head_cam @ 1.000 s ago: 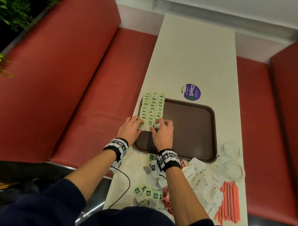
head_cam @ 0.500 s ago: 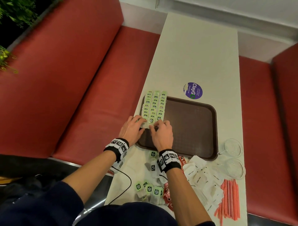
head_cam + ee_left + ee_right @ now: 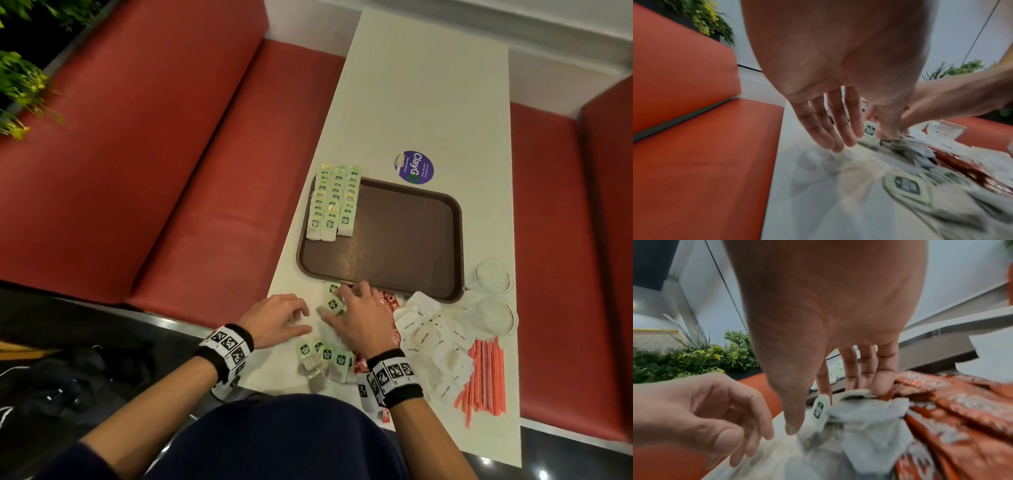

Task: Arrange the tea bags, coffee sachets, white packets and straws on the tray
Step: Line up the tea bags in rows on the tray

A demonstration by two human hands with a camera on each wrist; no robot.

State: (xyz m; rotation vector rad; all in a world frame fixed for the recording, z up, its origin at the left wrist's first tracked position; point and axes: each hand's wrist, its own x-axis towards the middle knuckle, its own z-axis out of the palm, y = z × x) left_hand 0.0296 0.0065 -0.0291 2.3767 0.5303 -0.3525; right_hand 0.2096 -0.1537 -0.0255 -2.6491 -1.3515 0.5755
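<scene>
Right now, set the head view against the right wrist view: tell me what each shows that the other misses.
Only the head view shows the tray with three rows of tea bags, the white packets, the straws, two glasses and a round sticker.

Only the right wrist view shows the fingertips of the right hand pressing on a loose tea bag.

Both show the left hand, the loose tea bags and the coffee sachets.

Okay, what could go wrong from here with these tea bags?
The tea bag rows overhang the tray's far rim, so a nudge could tip them off. The right hand presses loose tea bags lying against the coffee sachets; it might drag one along.
</scene>
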